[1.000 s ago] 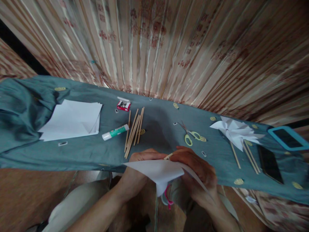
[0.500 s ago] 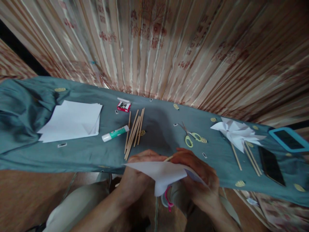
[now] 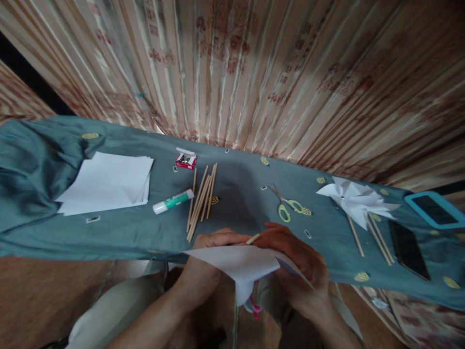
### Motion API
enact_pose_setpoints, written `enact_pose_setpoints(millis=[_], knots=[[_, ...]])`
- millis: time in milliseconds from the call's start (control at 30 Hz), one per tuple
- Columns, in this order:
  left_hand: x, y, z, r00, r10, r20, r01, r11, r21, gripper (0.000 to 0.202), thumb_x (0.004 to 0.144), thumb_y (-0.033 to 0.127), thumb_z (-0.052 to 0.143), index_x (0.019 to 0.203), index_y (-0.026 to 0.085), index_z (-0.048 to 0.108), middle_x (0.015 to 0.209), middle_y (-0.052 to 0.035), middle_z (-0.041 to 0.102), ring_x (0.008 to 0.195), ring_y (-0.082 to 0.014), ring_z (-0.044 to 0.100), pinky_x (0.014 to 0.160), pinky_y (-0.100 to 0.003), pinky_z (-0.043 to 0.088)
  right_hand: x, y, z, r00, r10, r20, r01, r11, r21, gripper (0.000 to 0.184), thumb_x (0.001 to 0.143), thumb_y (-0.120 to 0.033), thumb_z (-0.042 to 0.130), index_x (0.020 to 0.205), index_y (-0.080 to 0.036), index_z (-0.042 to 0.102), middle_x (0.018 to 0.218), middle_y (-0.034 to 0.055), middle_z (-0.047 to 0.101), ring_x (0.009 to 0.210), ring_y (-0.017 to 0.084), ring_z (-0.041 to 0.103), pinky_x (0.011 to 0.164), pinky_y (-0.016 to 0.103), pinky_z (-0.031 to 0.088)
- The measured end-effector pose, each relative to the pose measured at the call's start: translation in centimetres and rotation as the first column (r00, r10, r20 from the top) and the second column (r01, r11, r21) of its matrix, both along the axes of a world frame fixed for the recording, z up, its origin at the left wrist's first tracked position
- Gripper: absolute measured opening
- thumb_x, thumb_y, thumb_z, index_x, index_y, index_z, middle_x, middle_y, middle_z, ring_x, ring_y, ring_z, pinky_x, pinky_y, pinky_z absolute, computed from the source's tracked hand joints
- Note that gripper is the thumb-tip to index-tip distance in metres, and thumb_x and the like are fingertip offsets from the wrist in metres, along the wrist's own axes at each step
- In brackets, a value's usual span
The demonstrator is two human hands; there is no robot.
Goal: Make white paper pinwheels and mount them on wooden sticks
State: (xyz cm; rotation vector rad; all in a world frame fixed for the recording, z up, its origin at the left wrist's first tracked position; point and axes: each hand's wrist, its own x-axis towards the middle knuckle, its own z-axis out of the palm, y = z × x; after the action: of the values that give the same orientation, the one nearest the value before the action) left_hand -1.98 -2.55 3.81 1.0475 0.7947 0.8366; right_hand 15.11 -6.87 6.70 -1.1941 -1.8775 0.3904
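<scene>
In front of me, over the table's near edge, a white paper pinwheel (image 3: 232, 261) is held between both hands, its folded blades facing me. My left hand (image 3: 221, 238) is closed on its left side, the fingers partly behind the paper. My right hand (image 3: 300, 257) grips it from the right, with the fingertips hidden. Between the hands, the end of a wooden stick (image 3: 253, 238) pokes up behind the paper; which hand bears the stick I cannot tell. Beyond my left hand lie several loose wooden sticks (image 3: 199, 206).
Green-handled scissors (image 3: 284, 212) lie open beyond my right hand. A glue stick (image 3: 173, 201), a red box of pins (image 3: 186, 160) and white paper sheets (image 3: 109, 182) are leftward. Rightward are finished pinwheels (image 3: 358, 201), a dark phone (image 3: 409, 249) and a blue-framed device (image 3: 436, 209).
The paper pinwheel has tilted and shifted slightly down, its lower blade turning a little. Both hands keep their hold, and the things on the table stay put.
</scene>
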Motion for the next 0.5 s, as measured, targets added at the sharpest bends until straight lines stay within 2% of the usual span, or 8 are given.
enact_pose_setpoints(millis=[133,333,500], knots=[[-0.2,-0.1,-0.2,0.999,-0.032,-0.025,0.033,0.999,0.039,0.016,0.073,0.029,0.066,0.082,0.028,0.079,0.08,-0.0016,0.071,0.074,-0.0155,0.063,0.065,-0.022,0.046,0.1,-0.2,-0.4,0.999,0.004,-0.036,-0.004,1.0,-0.014,0.019,0.092,-0.031,0.049,0.097,-0.022,0.065,0.084,0.0034,0.072,0.08,0.02,0.068,0.094,0.042,0.048],[-0.5,-0.1,-0.3,0.999,-0.018,-0.04,0.021,0.998,0.065,0.018,0.075,0.024,0.063,0.085,0.025,0.078,0.081,-0.0031,0.071,0.072,-0.0153,0.064,0.06,-0.021,0.046,0.1,-0.6,-1.2,0.991,-0.045,-0.129,0.024,0.987,-0.158,0.015,0.088,-0.027,0.053,0.095,-0.024,0.067,0.088,0.0015,0.072,0.086,0.02,0.067,0.102,0.04,0.042],[-0.1,0.3,-0.2,0.995,0.037,-0.093,-0.028,0.995,0.1,0.018,0.069,0.017,0.062,0.078,0.019,0.078,0.076,-0.0039,0.07,0.071,-0.0154,0.063,0.059,-0.02,0.046,-0.2,0.0,-2.6,0.951,-0.118,-0.285,0.037,0.961,-0.273,0.01,0.084,-0.028,0.06,0.083,-0.023,0.069,0.082,0.0013,0.072,0.083,0.019,0.066,0.092,0.034,0.048]])
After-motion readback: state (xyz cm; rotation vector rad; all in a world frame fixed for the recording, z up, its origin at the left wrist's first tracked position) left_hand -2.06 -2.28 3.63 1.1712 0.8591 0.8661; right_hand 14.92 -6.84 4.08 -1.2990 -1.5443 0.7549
